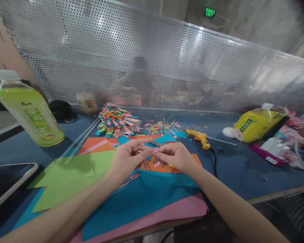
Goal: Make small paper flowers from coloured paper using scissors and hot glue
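My left hand (134,153) and my right hand (173,156) meet over the colored sheets, thumbs and forefingers pinched on a small pink paper piece (155,150). Just behind the fingertips lie scissors (155,143), their handles partly hidden. Under the hands are orange paper (194,161) and a large blue sheet (147,192), with a green sheet (66,179) to the left. A cone built of many folded paper strips (116,121) stands beyond my left hand. Loose paper scraps (162,127) are heaped beside it.
A yellow glue gun (199,137) with a black cord lies right of the scraps. Clear glue sticks (78,140) rest on the left, near a green drink bottle (30,111) and a phone (10,182). A yellow bottle (258,123) and a purple tray (271,155) are at right.
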`<state>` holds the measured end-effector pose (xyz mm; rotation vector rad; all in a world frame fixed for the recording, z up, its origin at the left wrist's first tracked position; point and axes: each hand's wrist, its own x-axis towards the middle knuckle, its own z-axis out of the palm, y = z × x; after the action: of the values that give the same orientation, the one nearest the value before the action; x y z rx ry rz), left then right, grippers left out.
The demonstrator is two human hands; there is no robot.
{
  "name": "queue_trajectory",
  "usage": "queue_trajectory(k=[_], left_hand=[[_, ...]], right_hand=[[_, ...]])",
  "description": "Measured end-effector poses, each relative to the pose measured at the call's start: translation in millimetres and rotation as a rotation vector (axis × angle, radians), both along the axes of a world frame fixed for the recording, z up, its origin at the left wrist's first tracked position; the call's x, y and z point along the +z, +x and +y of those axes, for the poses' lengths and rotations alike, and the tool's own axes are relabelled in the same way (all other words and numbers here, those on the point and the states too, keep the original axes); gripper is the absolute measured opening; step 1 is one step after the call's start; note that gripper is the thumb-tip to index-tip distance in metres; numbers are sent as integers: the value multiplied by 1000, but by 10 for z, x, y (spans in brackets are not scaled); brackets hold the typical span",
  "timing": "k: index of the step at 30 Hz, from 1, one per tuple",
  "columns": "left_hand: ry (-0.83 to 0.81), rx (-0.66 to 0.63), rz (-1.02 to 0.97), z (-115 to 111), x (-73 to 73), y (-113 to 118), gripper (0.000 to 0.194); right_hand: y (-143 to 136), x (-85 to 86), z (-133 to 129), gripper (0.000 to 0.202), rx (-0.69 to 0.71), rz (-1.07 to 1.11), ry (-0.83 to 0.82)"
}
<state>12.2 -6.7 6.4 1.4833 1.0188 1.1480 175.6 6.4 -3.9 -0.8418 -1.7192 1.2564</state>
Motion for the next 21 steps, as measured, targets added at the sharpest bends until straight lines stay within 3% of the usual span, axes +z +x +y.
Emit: queue_trajectory(k=[10, 21], left_hand=[[-173, -96, -123, 34, -36, -12, 35], [-86, -66, -50, 14, -33, -6, 41]], right_hand=[[2, -44, 38, 23, -15, 17, -81], [33, -91, 47, 20, -2, -8, -22]])
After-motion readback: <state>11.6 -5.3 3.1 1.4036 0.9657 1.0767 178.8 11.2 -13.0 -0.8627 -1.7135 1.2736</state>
